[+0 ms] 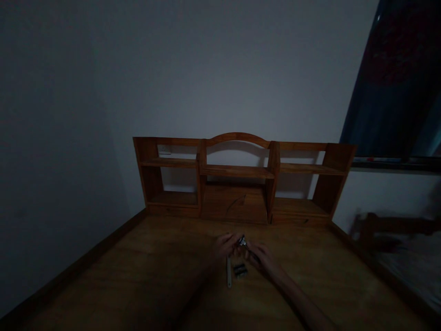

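Dim light covers a wooden desk (pixel 165 257), with a shelf unit (pixel 237 172) along its rear edge. A small metal object (pixel 242 241) is located between both hands, above the desk. Right hand (pixel 263 258): fingers curled around its near end. Left hand (pixel 223 246): fingers bent at its other side; pinch cannot be confirmed. A pale strip (pixel 229 273) lies beside dark cylinders (pixel 240 270).

Bare, slender forearms (pixel 299 296) taper to narrow wrists (pixel 279 275) and bare hands (pixel 264 258).
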